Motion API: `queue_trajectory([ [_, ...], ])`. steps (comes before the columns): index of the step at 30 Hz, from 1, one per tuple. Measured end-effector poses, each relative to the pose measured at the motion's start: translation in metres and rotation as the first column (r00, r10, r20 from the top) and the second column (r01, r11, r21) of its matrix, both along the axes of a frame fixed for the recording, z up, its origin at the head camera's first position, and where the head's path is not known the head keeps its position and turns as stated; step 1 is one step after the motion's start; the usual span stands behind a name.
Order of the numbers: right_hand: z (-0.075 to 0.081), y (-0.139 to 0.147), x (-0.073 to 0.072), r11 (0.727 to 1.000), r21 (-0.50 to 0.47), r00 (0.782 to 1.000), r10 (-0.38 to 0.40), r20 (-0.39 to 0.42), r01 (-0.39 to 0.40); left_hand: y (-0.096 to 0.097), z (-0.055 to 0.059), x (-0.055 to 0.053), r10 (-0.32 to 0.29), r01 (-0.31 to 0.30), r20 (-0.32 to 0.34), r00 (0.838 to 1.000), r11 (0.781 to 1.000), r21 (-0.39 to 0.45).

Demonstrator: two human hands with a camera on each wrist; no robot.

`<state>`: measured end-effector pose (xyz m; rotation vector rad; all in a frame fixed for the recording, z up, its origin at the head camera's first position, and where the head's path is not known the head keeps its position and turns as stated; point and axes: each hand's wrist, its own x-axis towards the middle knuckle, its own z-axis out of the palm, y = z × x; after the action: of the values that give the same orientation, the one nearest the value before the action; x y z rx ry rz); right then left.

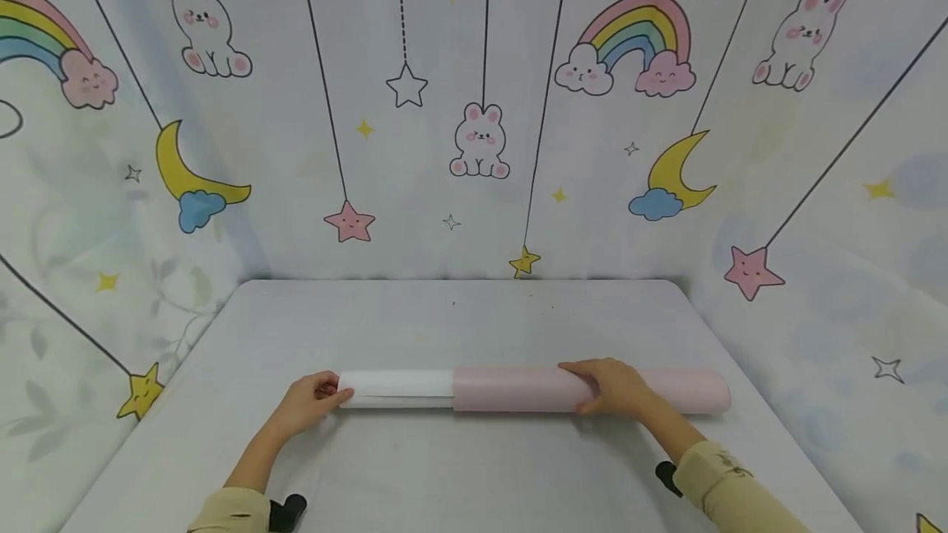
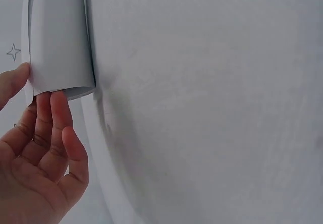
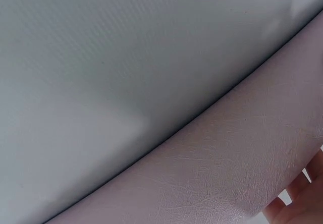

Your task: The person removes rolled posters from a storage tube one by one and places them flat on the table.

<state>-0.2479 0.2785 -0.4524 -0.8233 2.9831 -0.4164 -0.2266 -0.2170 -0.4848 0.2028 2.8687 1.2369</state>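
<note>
A white rolled sheet (image 1: 403, 383) lies crosswise on the table, its right part running into a pink roll (image 1: 511, 390). My left hand (image 1: 311, 401) pinches the white sheet's left end. In the left wrist view the thumb is on the outside of the white roll (image 2: 60, 37), and fingertips reach into its open end. My right hand (image 1: 618, 389) grips the pink roll right of its middle, thumb on the near side and fingers over the top. Up close the pink roll (image 3: 217, 158) has a fine creased, leather-like surface; only some fingers (image 3: 299, 187) show there.
The white tabletop (image 1: 459, 475) extends around the rolls, with its far edge against a patterned cloth backdrop (image 1: 415, 212). Similar patterned cloth rises at the left and right sides. Dark straps with black pieces (image 1: 287, 512) sit at both wrists, by the beige sleeves.
</note>
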Motion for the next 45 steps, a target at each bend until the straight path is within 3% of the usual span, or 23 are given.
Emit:
queue_trajectory([
  [6, -0.003, 0.0, 0.0, 1.0, 0.006, 1.0, -0.002, -0.01, 0.002, 0.004, 0.009, 0.001, 0.067, -0.069, -0.027, 0.997, 0.993, -0.093],
  [10, -0.003, 0.0, 0.0, 1.0, 0.0, 1.0, -0.003, -0.012, 0.003, 0.015, 0.015, -0.002, 0.051, -0.102, -0.178, 0.983, 0.951, -0.291],
  [13, -0.003, 0.0, 0.001, 1.0, -0.004, 1.0, -0.002, -0.013, 0.002, 0.032, 0.02, -0.003, -0.042, -0.097, -0.318, 0.947, 0.908, -0.408],
  [16, -0.003, 0.001, 0.0, 1.0, -0.003, 1.0, 0.001, -0.016, -0.001, 0.052, 0.022, -0.003, -0.183, -0.015, -0.385, 0.904, 0.889, -0.458],
  [20, -0.003, 0.003, 0.001, 1.0, -0.003, 1.0, 0.003, -0.018, -0.003, 0.08, 0.022, -0.007, -0.334, 0.109, -0.356, 0.873, 0.844, -0.526],
  [26, -0.004, 0.004, 0.002, 1.0, -0.013, 1.0, 0.001, -0.013, -0.001, 0.112, 0.021, -0.014, -0.462, 0.211, -0.274, 0.844, 0.755, -0.621],
  [29, -0.005, 0.004, 0.002, 1.0, -0.021, 1.0, -0.003, -0.011, 0.003, 0.121, 0.019, -0.016, -0.477, 0.229, -0.245, 0.844, 0.733, -0.64],
  [36, -0.005, 0.002, 0.002, 1.0, -0.017, 1.0, -0.005, -0.017, 0.005, 0.127, 0.01, -0.015, -0.452, 0.237, -0.169, 0.876, 0.708, -0.666],
  [45, -0.005, 0.002, 0.003, 1.0, 0.0, 1.0, -0.001, -0.008, 0.001, 0.127, 0.003, -0.015, -0.447, 0.192, -0.194, 0.873, 0.682, -0.706],
])
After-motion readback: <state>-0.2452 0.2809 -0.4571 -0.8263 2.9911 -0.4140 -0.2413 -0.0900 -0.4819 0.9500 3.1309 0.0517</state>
